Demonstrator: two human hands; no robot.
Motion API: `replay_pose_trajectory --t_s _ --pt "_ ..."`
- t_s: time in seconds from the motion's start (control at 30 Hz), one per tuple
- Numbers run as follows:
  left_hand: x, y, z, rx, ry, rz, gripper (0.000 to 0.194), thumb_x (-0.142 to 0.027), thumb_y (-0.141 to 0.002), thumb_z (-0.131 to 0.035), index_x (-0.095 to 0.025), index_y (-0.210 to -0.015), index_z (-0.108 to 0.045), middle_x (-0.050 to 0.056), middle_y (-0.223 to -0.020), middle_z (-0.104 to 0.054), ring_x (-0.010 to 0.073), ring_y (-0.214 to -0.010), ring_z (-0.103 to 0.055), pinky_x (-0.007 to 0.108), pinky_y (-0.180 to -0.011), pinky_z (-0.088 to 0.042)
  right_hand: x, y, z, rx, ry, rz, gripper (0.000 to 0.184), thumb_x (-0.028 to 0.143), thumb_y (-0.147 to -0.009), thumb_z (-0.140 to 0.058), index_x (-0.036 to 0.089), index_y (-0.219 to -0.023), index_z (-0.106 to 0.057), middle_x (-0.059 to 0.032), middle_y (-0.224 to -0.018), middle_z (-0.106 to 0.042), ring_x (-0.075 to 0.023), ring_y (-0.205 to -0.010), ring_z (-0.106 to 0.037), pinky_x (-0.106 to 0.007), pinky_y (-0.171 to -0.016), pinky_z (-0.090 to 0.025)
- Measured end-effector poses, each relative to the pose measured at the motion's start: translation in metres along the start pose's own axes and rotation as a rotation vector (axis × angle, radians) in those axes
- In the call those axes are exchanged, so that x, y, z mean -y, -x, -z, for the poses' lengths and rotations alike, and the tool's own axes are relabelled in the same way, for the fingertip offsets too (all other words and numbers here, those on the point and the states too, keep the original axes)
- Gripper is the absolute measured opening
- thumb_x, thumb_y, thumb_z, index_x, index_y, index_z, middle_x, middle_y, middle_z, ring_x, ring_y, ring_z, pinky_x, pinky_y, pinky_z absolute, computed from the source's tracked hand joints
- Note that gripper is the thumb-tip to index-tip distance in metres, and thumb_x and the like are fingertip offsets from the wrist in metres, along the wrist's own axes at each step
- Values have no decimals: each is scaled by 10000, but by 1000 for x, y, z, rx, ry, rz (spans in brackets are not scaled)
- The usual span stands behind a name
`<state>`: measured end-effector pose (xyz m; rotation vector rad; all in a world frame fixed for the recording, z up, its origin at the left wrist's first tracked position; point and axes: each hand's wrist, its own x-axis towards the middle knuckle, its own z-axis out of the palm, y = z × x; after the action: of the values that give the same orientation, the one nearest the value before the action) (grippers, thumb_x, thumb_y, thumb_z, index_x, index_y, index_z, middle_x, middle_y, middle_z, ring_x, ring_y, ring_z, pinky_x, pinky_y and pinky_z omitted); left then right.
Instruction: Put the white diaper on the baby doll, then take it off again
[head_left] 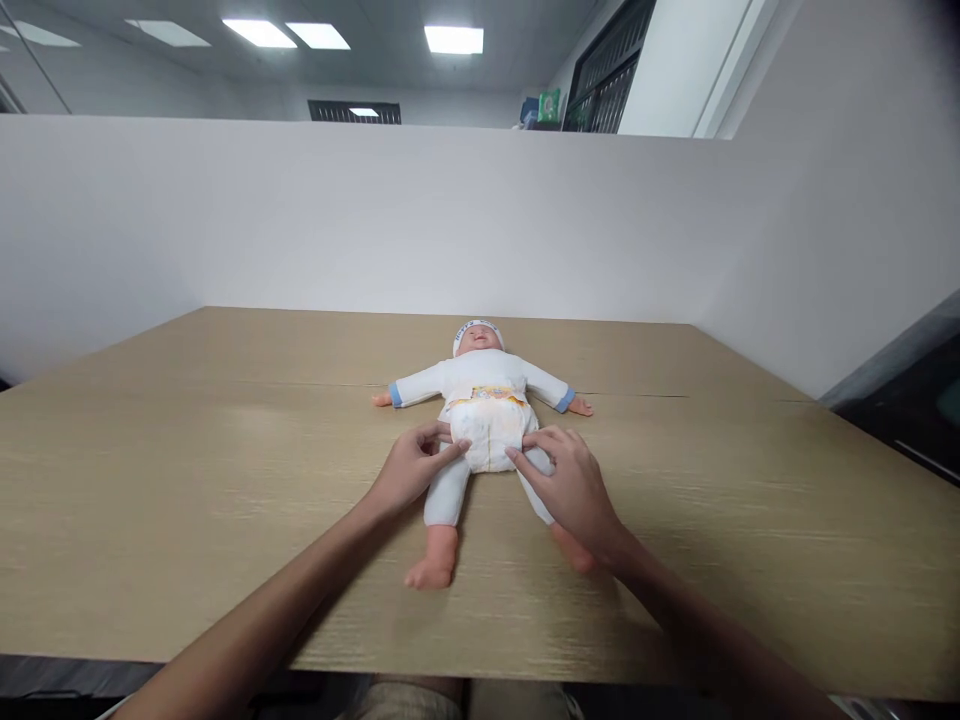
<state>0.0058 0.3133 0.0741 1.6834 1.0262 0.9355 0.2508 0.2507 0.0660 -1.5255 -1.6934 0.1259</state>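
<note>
A baby doll [484,368] in a white outfit with blue cuffs and a white cap lies on its back, its feet toward me and its arms spread. Around its hips sits a white diaper [489,430] with an orange printed band at the waist. At the diaper's left leg edge, my left hand [420,462] pinches the material between thumb and fingers. My right hand [566,475] grips the opposite edge in the same way and covers part of the doll's leg on that side.
The wooden table [225,520] extends to both sides, with a seam running across it behind the doll. A white partition [450,220] rises at its far edge. A dark object [915,400] stands beyond the table at the right.
</note>
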Motion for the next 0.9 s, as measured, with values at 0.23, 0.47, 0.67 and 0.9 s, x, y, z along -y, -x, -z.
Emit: replay_pose_trajectory --t_s 0.23,0.47,0.67,0.9 --pt "-13 -8 19 -171 -311 -179 358 -528 -1049 -610 -204 -1024 -761 40 -1039 -787 211 -909 -645 352 -853 -478 -20 -21 9 -111 -39 134 212 417 -1028 -656 224 -1105 -701 -65 -1050 -747 -230 -818 -641 -387 -813 -531" --pt "3 -58 7 -168 -406 -565 302 -393 -1119 -523 -224 -1284 -712 83 -1346 -728 247 -1299 -607 435 -1150 -454 -48 -57 -16 -82 -132 366 340 337 -1110 -508 233 -1394 -664 -108 -1388 -735 -287 -1340 -646 -506 -1185 -486" --pt "28 -57 12 -5 -524 -665 483 -379 -1168 -332 -281 -1577 -569 86 -1588 -589 279 -1468 -484 507 -1257 -351 -68 -54 -19 127 -20 565 579 357 -1136 -414 302 -1711 -371 -82 -1692 -515 -295 -1566 -466 -596 -1335 -290" --pt "32 -63 26 -3 -592 -682 571 -435 -1170 -221 -309 -1711 -355 85 -1699 -476 295 -1532 -444 507 -1267 -334 -81 -57 -16 17 -74 532 571 348 -1152 -304 344 -1721 -349 -58 -1695 -514 -288 -1568 -473 -594 -1334 -295"
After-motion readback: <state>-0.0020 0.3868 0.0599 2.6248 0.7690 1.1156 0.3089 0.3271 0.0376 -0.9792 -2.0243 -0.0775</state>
